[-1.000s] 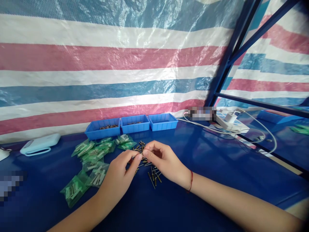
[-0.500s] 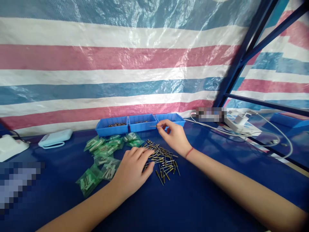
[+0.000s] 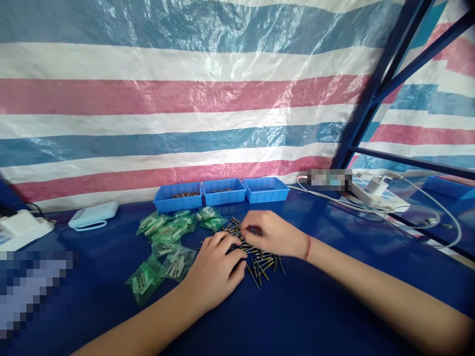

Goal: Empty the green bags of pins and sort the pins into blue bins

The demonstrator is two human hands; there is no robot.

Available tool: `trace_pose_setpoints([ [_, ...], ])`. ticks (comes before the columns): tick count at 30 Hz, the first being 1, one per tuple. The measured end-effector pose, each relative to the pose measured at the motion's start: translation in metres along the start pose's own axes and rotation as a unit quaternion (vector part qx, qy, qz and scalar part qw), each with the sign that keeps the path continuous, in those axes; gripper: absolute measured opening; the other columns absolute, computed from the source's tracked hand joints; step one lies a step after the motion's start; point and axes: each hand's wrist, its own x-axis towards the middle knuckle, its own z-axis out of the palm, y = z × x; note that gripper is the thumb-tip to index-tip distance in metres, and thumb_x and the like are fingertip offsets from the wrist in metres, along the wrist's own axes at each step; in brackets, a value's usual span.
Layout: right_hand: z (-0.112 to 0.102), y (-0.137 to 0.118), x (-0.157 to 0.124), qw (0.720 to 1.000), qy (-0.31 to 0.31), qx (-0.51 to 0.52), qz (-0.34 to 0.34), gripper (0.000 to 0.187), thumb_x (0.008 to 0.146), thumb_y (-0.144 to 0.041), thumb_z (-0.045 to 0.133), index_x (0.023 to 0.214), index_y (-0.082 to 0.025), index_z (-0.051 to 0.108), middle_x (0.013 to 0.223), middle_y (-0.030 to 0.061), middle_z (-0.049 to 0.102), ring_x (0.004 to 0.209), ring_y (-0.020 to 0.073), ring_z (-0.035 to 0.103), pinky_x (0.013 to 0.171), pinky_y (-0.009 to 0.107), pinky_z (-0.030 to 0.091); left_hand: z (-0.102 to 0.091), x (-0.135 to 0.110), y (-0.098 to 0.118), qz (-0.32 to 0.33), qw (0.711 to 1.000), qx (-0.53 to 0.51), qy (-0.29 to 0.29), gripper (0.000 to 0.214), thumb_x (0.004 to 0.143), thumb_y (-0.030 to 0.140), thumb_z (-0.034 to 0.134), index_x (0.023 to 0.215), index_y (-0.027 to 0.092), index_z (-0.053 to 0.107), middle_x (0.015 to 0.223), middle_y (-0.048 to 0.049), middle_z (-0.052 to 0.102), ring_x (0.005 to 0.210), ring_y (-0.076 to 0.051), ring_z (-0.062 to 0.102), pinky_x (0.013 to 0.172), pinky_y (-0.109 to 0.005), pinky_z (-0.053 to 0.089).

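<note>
I see the right hand (image 3: 273, 232) back from the blue trays (image 3: 224, 199), curled over the rivets (image 3: 264, 258) on the worktop (image 3: 293, 316), its hold hidden; the left hand (image 3: 217, 269) stays beside them, fingers loosely parted.

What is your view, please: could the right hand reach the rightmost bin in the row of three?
Probably yes: the rightmost bin is open-topped, just beyond the right hand, with nothing visible blocking the way.

The left hand (image 3: 218, 269), thumb and fingers apart, is at the left edge of the metal pins (image 3: 264, 274); the right hand (image 3: 276, 232) curls over them. Green bags (image 3: 143, 283) lie left of the left hand, blue bins (image 3: 224, 199) beyond both.
</note>
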Motion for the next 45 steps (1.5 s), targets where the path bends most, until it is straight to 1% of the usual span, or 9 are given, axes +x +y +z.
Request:
trace_pose_setpoints([
  [3,0.002,-0.006,-0.025,0.998,-0.064,0.016,0.001,0.019,0.082,-0.026,0.059,0.096,-0.018,0.067,0.089,0.0045,0.062,0.08,0.0157,0.059,0.073,0.027,0.046,0.002,0.001,-0.001,-0.002,1.0,0.0,0.001,0.018,0.089,0.023,0.048,0.093,0.024,0.066,0.11,-0.0037,0.062,0.113,-0.027,0.046,0.089,-0.045,0.042],
  [9,0.013,-0.005,-0.028,0.997,-0.068,0.019,-0.013,0.019,0.087,-0.016,0.052,0.097,-0.017,0.067,0.09,0.0052,0.064,0.085,0.0156,0.06,0.076,0.026,0.047,0.002,0.003,0.0,-0.014,1.0,0.006,0.005,0.014,0.089,0.022,0.048,0.089,0.023,0.062,0.106,-0.0036,0.063,0.111,-0.026,0.048,0.089,-0.043,0.042],
  [22,0.01,-0.015,-0.032,0.989,0.064,0.128,0.024,0.014,0.086,-0.015,0.055,0.087,-0.019,0.068,0.082,0.0015,0.068,0.07,0.0118,0.061,0.065,0.024,0.047,-0.001,0.006,0.0,-0.074,0.996,-0.035,0.033,0.018,0.094,0.029,0.045,0.092,0.023,0.061,0.091,-0.0007,0.068,0.092,-0.02,0.056,0.08,-0.036,0.042],
  [25,0.013,-0.015,-0.031,0.968,0.08,0.222,0.085,0.008,0.083,-0.021,0.061,0.083,-0.02,0.069,0.076,-0.0002,0.068,0.064,0.0112,0.059,0.06,0.024,0.046,-0.002,0.007,0.0,-0.089,0.993,-0.069,0.04,0.023,0.095,0.028,0.041,0.087,0.023,0.062,0.088,0.0001,0.068,0.087,-0.019,0.057,0.075,-0.034,0.041],
  [32,0.02,-0.012,-0.028,0.867,0.099,0.464,0.155,0.018,0.074,-0.031,0.071,0.083,-0.017,0.066,0.08,0.0016,0.067,0.069,0.0116,0.063,0.066,0.025,0.051,-0.004,0.009,0.004,-0.112,0.988,-0.098,0.038,0.02,0.094,0.027,0.044,0.085,0.023,0.061,0.081,0.0013,0.066,0.081,-0.018,0.058,0.073,-0.032,0.039],
  [37,0.016,-0.012,-0.027,0.831,0.082,0.506,0.217,0.027,0.075,-0.04,0.07,0.082,-0.015,0.062,0.064,-0.0021,0.061,0.055,0.0083,0.058,0.057,0.023,0.05,-0.006,0.009,0.002,-0.106,0.987,-0.067,0.096,0.018,0.094,0.027,0.044,0.089,0.023,0.06,0.085,0.001,0.066,0.081,-0.017,0.059,0.076,-0.033,0.038],
  [41,0.019,-0.012,-0.027,0.808,0.083,0.54,0.22,0.029,0.076,-0.041,0.069,0.083,-0.014,0.061,0.072,0.0013,0.064,0.062,0.0095,0.06,0.059,0.023,0.05,-0.006,0.008,0.002,-0.083,0.988,-0.034,0.124,0.014,0.094,0.026,0.046,0.091,0.023,0.059,0.088,0.0005,0.068,0.083,-0.016,0.06,0.078,-0.034,0.037],
  [43,0.02,-0.014,-0.027,0.82,0.103,0.528,0.197,0.026,0.077,-0.038,0.067,0.087,-0.015,0.06,0.074,0.0016,0.064,0.065,0.0105,0.06,0.061,0.024,0.05,-0.005,0.007,0.003,-0.068,0.99,-0.03,0.12,0.013,0.093,0.024,0.046,0.092,0.024,0.059,0.089,0.0005,0.068,0.084,-0.016,0.061,0.079,-0.034,0.037],
  [45,0.018,-0.017,-0.029,0.866,0.127,0.459,0.151,0.018,0.081,-0.034,0.063,0.087,-0.017,0.06,0.076,0.0015,0.063,0.066,0.011,0.059,0.062,0.025,0.049,-0.002,0.007,0.003,-0.066,0.991,-0.026,0.115,0.01,0.092,0.023,0.047,0.093,0.023,0.057,0.088,0.0005,0.067,0.082,-0.016,0.061,0.078,-0.034,0.039],
])
